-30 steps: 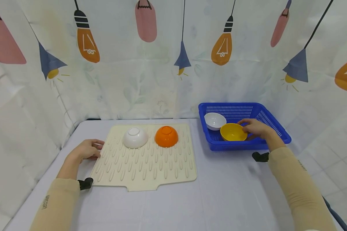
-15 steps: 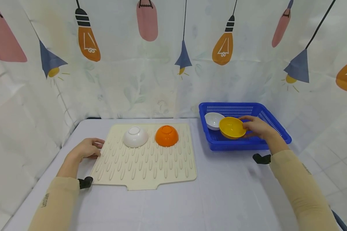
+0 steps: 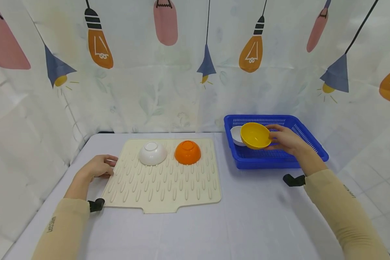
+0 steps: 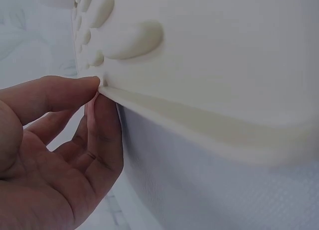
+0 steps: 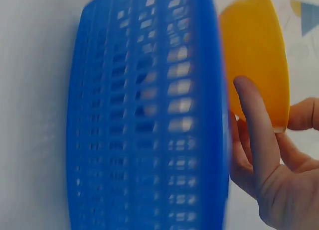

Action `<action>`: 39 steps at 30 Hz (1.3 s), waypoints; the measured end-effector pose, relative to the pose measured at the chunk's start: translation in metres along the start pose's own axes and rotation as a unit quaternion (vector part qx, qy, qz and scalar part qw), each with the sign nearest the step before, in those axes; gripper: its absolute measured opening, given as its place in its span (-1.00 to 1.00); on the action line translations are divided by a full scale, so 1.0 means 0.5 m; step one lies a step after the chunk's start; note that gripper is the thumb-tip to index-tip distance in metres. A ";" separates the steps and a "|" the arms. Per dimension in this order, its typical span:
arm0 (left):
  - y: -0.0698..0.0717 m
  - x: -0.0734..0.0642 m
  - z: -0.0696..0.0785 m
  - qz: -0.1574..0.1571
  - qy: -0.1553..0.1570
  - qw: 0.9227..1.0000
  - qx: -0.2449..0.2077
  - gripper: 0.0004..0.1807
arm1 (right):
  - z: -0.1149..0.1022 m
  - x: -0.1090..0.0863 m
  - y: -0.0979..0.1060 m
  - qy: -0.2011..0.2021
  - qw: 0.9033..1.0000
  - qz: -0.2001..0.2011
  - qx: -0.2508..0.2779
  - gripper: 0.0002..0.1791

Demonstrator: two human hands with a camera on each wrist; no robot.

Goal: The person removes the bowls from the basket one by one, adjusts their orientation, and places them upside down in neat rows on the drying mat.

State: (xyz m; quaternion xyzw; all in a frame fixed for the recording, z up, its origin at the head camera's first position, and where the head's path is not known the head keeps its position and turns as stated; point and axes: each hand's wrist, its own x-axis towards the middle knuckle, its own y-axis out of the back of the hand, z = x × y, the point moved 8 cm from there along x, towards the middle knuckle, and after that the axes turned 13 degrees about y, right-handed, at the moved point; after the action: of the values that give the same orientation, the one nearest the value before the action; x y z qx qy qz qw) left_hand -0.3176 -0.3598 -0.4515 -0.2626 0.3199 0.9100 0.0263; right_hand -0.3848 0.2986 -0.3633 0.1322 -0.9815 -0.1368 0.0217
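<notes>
My right hand point(image 3: 286, 140) grips a yellow bowl point(image 3: 255, 135) by its right side, tilted with its hollow facing me, above the blue basket point(image 3: 256, 164). In the right wrist view the bowl point(image 5: 256, 51) shows beyond the basket wall point(image 5: 144, 115), with fingers round its rim. Behind the yellow bowl, a white bowl point(image 3: 236, 136) sits in the basket, partly hidden. At the left, my left hand point(image 3: 96, 167) pinches the edge of a cream ridged drying mat point(image 3: 169, 187). The left wrist view shows thumb and fingertips on that mat's rim point(image 4: 164, 118).
Upside down on the mat's back half rest a white bowl point(image 3: 152, 154) and an orange bowl point(image 3: 187, 153). A white cloth covers the table point(image 3: 195, 234). Behind it hangs a curtain point(image 3: 126, 94) printed with lamps and bulbs.
The yellow bowl has risen from the basket floor in my right hand, moving up and slightly left, now hiding part of the white bowl. My left hand stays at the mat's edge.
</notes>
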 end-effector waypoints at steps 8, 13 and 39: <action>0.000 0.001 0.002 -0.005 -0.004 1.000 0.002 -0.22 | -0.052 -0.014 -0.045 0.008 0.999 0.002 0.036 -0.30; 0.000 0.003 0.002 -0.004 -0.004 1.000 0.005 -0.22 | -0.073 -0.014 -0.071 0.012 0.999 -0.002 0.043 -0.31; -0.001 0.000 0.003 -0.016 0.000 1.000 0.006 -0.21 | -0.118 -0.005 -0.236 0.039 0.994 -0.074 0.074 -0.38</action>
State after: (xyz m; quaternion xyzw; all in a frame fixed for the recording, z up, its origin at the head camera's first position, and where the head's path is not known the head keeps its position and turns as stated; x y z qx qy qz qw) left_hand -0.3182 -0.3587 -0.4508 -0.2672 0.3208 0.9077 0.0422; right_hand -0.3481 0.1744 -0.3389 0.2107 -0.9749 -0.0594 0.0400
